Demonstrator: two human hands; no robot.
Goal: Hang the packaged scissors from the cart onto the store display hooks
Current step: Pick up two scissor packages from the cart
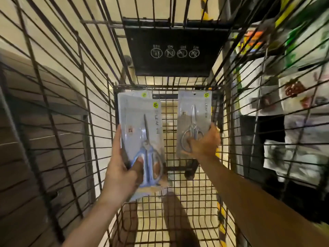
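1. Both arms are down inside the wire cart [99,157], and each hand has a pack.
2. The left hand [122,168] grips the blue-handled scissors pack [140,139] by its lower left corner: thumb pressed across the front over the blue handle loop, fingers wrapped round the left edge and behind.
3. There's at least one more pack stacked behind that one; its top edge peeks out above, and the hand seems to hold them together.
4. The right hand [204,141] pinches the silver scissors pack [194,122] at its lower right, thumb lying on the front over the metal handles, fingers curled round the right edge to the back.
5. Both packs are upright, faces toward the camera, side by side with a gap of cart mesh showing between them, well apart from each other.
6. The black child-seat flap [174,50] with its white warning icons hangs above them.
7. Blurred store shelves with goods [293,86] run along the right, outside the cart.
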